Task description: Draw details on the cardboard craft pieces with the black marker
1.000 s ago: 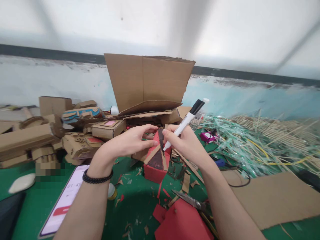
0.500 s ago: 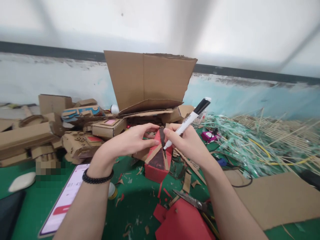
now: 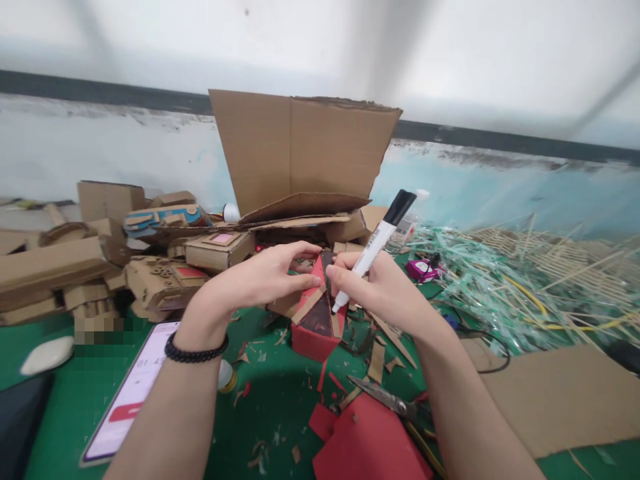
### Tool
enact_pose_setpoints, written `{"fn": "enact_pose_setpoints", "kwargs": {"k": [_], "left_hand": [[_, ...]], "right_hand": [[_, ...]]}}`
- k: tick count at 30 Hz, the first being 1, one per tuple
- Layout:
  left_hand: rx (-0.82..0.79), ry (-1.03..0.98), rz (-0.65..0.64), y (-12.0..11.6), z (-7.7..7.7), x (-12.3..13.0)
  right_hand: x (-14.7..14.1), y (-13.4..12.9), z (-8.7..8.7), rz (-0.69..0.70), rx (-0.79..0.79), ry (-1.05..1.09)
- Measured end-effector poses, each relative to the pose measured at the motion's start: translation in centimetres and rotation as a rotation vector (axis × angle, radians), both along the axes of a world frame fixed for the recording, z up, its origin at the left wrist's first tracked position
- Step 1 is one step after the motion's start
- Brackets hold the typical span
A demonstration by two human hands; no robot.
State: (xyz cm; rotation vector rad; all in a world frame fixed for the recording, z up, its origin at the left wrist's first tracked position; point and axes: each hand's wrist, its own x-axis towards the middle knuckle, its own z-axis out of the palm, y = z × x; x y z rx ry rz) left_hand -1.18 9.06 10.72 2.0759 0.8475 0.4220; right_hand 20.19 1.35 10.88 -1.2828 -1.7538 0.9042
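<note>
A small red box [image 3: 314,345] with a dark brown top and cardboard strips across it stands on the green table. My left hand [image 3: 270,272] grips its left side and far end, thumb on the red edge. Between the thumb and fingers of my right hand [image 3: 367,283] is a white marker [image 3: 371,251] with a black end pointing up. Its pale lower tip is at the box's top, close to the right cardboard strip; whether it touches I cannot tell. My right fingers partly hide the far part of the box.
Scissors [image 3: 385,397] lie on red card [image 3: 370,443] at the front. A phone [image 3: 133,393] lies left, with cardboard models [image 3: 163,280] behind it. A large cardboard sheet [image 3: 305,147] stands at the back. Thin sticks and green plastic strips [image 3: 490,280] heap up on the right.
The marker's tip has shifted slightly right and down along the box top, and the marker stands a bit steeper. My left hand keeps its hold on the box.
</note>
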Motion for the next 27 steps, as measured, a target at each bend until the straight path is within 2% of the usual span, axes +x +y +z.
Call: {"fn": "enact_pose_setpoints", "kwargs": {"k": [4,12,17,22,27], "left_hand": [[0.015,-0.001,-0.005,0.1,-0.1,0.0],[0.031,0.028,-0.01,-0.1,0.3,0.1],[-0.015,-0.013,-0.013,-0.1,0.0,0.0],[0.006,-0.005,-0.011,-0.1,0.1,0.1],[-0.023,-0.021,-0.009,-0.1,-0.1,0.1]], "right_hand": [[-0.3,0.3,-0.4,-0.132,0.091,0.002],[-0.1,0.3,-0.5,-0.15,0.114,0.03],[-0.1,0.0,-0.1,-0.051,0.04,-0.018],[0.0,0.3,-0.4,-0.158,0.091,0.008],[0.2,-0.2,0.2,-0.006,0.004,0.006]]}}
